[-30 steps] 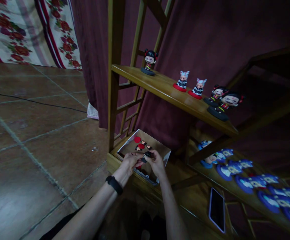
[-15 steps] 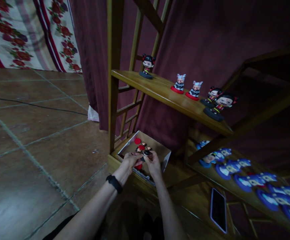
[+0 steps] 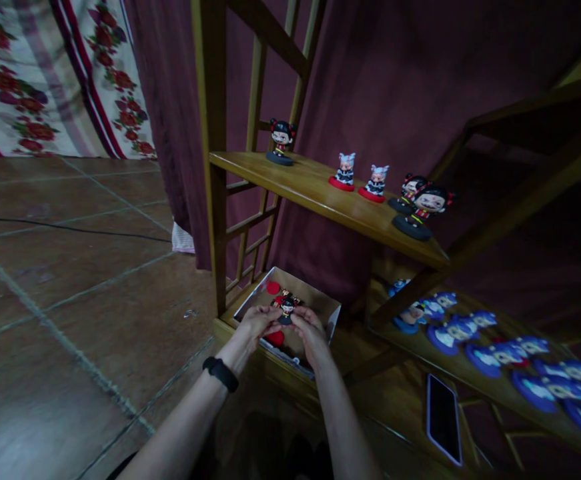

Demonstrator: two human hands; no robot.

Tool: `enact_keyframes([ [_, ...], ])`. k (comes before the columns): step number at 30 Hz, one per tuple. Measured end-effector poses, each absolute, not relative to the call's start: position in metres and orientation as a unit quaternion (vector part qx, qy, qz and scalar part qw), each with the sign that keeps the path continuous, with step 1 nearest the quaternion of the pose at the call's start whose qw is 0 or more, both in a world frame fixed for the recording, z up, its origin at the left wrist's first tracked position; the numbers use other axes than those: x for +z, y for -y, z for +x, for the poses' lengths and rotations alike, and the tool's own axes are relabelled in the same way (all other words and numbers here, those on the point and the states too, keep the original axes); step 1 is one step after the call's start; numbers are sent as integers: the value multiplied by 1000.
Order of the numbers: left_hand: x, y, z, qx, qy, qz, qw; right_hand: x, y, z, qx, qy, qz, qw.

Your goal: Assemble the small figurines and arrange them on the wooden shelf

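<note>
Small black-haired figurine on a dark round base [image 3: 287,309]: one; head up, in front of the person, over the box, its height above the box floor hard to judge.
Left hand [image 3: 261,321]: fingers grasping the figurine from its left side; black band [image 3: 220,374] on the wrist.
Right hand [image 3: 310,327]: thumb and fingers grasping the same figurine from its right side.
Open cardboard box, brown inside with a pale rim [image 3: 320,304]: one; on the lowest wooden board, beneath both hands.
Flat red discs [image 3: 273,288]: in the box, one toward its far corner, another on the near side; small dark pieces behind the held figurine, too small to identify.
Upper wooden shelf board [image 3: 315,178]: bears three black-haired figurines [image 3: 281,139] on dark bases, one left and two right; between them, two pale-haired figurines [image 3: 345,171] on red bases.
Blue-and-white figurines [image 3: 451,335]: several, blurred, in rows on the board at right.
Dark-screened phone with pale purple edge [image 3: 443,419]: one; lower right.
</note>
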State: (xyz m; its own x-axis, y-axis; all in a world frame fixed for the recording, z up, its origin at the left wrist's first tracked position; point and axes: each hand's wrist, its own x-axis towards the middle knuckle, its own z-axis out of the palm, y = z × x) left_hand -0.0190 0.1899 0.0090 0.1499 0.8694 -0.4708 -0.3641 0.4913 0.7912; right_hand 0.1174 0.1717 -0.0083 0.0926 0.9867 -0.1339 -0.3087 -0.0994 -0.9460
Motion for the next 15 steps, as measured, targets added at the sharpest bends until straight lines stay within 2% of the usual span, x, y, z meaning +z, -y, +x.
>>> enact_keyframes([
  [9,12,-188,-18,422,-443,261,747,-11,-172,121,598,359,-432,572],
  [15,14,-187,-15,437,-452,278,726,-13,-172,120,614,345,-426,568],
])
